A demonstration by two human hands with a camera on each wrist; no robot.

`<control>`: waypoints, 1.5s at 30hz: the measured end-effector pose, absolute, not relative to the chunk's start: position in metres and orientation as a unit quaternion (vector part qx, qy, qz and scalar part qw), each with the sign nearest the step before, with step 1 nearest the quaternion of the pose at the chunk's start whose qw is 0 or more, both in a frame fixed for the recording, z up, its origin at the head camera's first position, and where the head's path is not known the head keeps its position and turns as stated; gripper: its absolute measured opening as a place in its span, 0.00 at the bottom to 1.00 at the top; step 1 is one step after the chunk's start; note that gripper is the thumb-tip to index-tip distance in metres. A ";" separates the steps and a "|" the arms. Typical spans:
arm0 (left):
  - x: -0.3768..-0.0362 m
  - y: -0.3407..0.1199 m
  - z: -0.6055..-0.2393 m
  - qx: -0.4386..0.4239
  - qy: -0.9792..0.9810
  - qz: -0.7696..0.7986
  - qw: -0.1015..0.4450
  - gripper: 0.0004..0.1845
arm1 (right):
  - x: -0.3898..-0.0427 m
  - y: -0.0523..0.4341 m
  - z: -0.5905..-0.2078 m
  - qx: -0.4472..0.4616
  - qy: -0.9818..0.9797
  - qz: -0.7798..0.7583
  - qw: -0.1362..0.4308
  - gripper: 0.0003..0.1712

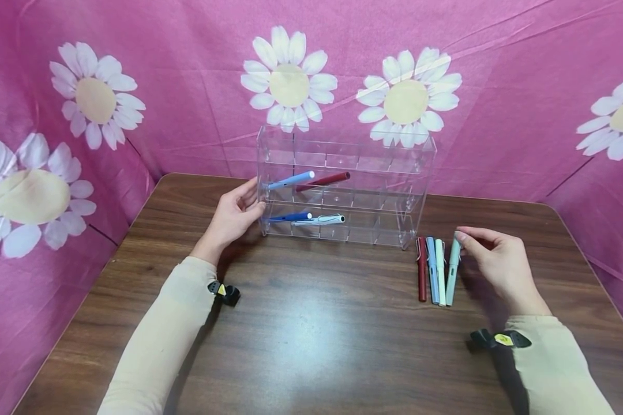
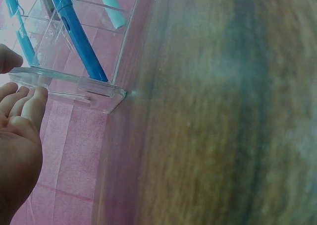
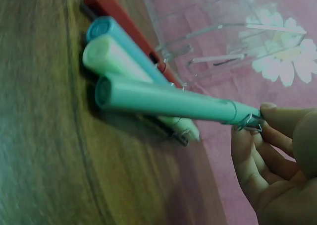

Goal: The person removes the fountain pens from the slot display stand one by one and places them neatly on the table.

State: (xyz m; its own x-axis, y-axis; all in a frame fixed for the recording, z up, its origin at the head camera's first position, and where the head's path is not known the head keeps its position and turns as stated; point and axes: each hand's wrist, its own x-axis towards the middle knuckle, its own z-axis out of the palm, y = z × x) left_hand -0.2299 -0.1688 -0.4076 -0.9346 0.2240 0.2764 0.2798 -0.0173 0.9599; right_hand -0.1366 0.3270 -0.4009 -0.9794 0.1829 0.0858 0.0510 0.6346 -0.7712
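A clear acrylic pen rack [image 1: 337,199] stands toward the back of the table. My left hand [image 1: 233,216] grips its left side panel, thumb on one face and fingers on the other in the left wrist view. My right hand [image 1: 500,265] pinches the clip end of a mint-green pen [image 3: 168,98] between thumb and fingers. Beside that pen lie a pale green pen [image 1: 440,271], a blue pen [image 1: 432,271] and a dark red pen [image 1: 421,271], side by side. The mint pen's far end is close to the pale green one.
In the rack's left columns, a light blue pen [image 1: 291,180] and a dark red pen [image 1: 324,181] sit in the middle tier. Below them are a dark blue pen [image 1: 291,217] and a pale blue pen [image 1: 322,219]. A pink flowered cloth [image 1: 197,86] hangs behind the wooden table [image 1: 291,334].
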 end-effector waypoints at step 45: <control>-0.232 -0.169 -0.411 -0.180 -0.689 -0.702 0.012 0.33 | -0.149 0.334 -0.424 -0.079 -0.946 0.312 0.050 0.24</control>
State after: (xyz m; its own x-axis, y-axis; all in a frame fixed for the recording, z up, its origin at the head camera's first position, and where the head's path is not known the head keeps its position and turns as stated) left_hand -0.2320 -0.1692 -0.4113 -0.9346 0.2311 0.2704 0.2659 -0.0507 0.9627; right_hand -0.1494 0.3343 -0.4244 -0.9827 0.1800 0.0447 0.1181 0.7931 -0.5975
